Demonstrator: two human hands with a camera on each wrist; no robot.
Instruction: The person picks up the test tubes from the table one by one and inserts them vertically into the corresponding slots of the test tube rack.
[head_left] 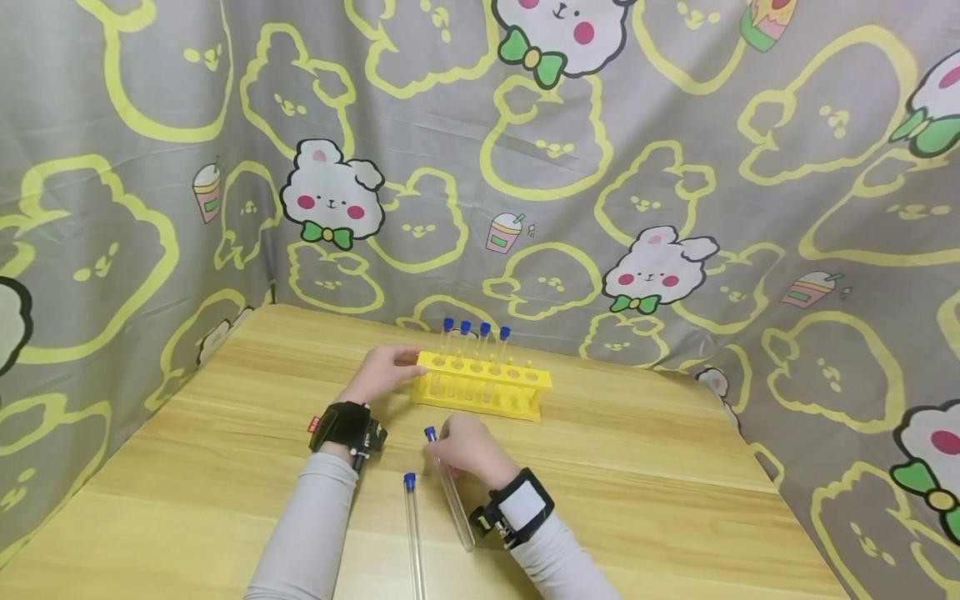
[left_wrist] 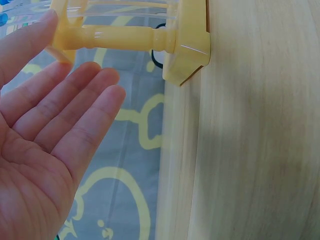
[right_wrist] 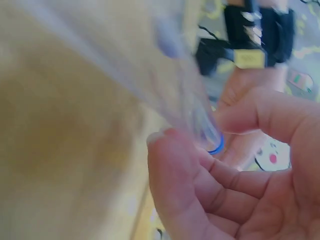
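Observation:
A yellow tube rack [head_left: 480, 385] stands at the table's far middle, with several blue-capped tubes [head_left: 475, 342] upright in its back row. My left hand [head_left: 390, 368] rests against the rack's left end, and in the left wrist view its fingers [left_wrist: 75, 105] lie straight beside the rack's post [left_wrist: 135, 37]. My right hand [head_left: 461, 446] pinches a clear test tube [head_left: 453, 500] near its blue cap, tilted low over the table in front of the rack. In the right wrist view the held tube [right_wrist: 150, 75] is blurred between thumb and fingers [right_wrist: 175, 170]. A second capped tube [head_left: 412, 533] lies on the table close to me.
The wooden table [head_left: 660, 492] is bounded at the back and both sides by a grey cartoon-print curtain [head_left: 600, 167]. In the left wrist view the table's edge [left_wrist: 175, 165] runs close beside the rack's foot.

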